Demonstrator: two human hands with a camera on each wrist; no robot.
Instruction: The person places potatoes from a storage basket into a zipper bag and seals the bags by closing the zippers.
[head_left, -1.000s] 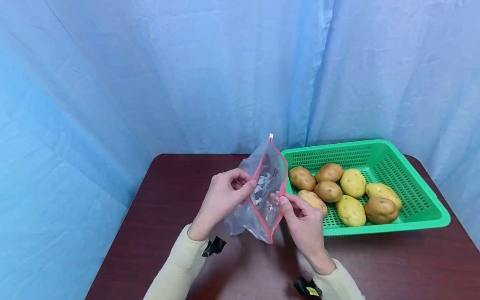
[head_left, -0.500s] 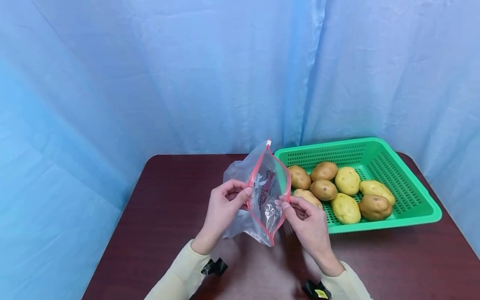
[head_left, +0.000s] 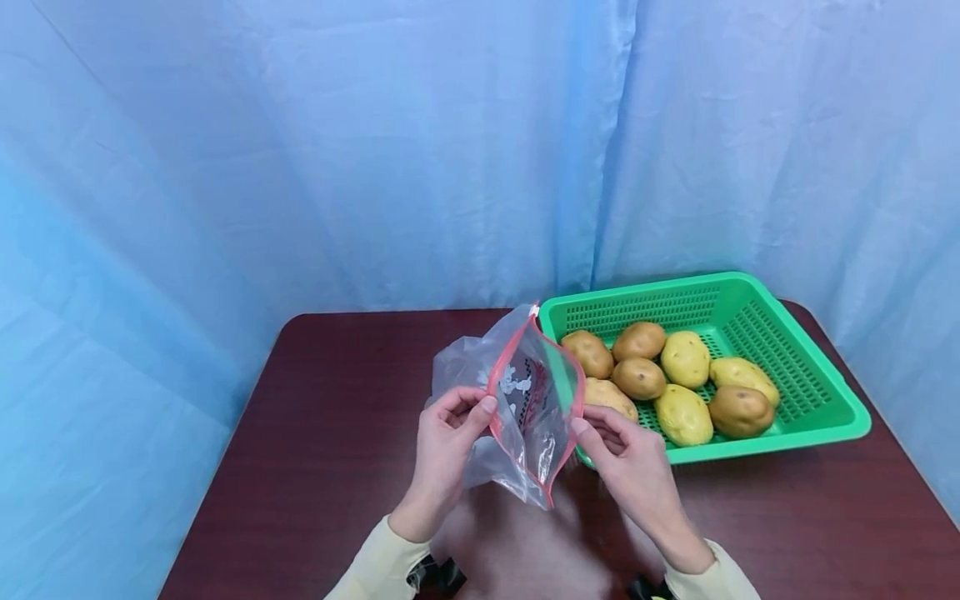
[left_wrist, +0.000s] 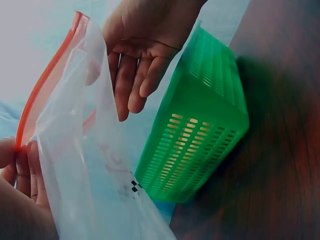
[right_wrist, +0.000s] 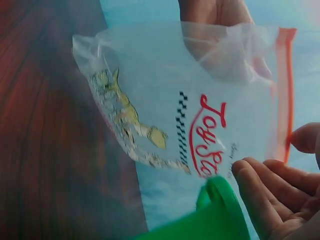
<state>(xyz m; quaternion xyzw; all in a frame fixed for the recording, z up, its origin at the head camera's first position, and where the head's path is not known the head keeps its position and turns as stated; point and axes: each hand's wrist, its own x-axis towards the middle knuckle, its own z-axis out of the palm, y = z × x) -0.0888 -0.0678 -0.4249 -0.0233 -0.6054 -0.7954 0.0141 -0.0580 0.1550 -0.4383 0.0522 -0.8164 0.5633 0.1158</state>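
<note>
Pale blue curtains (head_left: pixel 375 167) hang in loose folds behind and to the side of a dark reddish-brown table (head_left: pixel 337 400), its wood grain streaky, its far corners rounded, a soft shine on the near part. On its right side sits a bright green basket (head_left: pixel 853 423) with slotted walls. Just to the left of that, overlapping the basket's near corner from where I look, a clear plastic bag (head_left: pixel 525 417) is held up, its mouth spread into a pointed oval and its body crumpled and glossy. Cream sleeves (head_left: pixel 386 558) reach in from the near side. The left hand (head_left: pixel 446 442) pinches one lip between thumb and fingers; the right hand (head_left: pixel 633 462) pinches the other, its remaining fingers close together. Eight potatoes (head_left: pixel 639 379), some brown, some yellow, lie in the basket. On the bag's outer face, red script lettering (right_wrist: pixel 206 160) reads "Toy Sto", the rest cut off at the basket's rim. Beside it run a black checkered strip (right_wrist: pixel 181 130) and a yellow-green cartoon print (right_wrist: pixel 132 112); the tiny dark script (right_wrist: pixel 234 160) I can't make out. Pinkish-red zip edges (head_left: pixel 581 387) end at a white slider (head_left: pixel 534 310).
</note>
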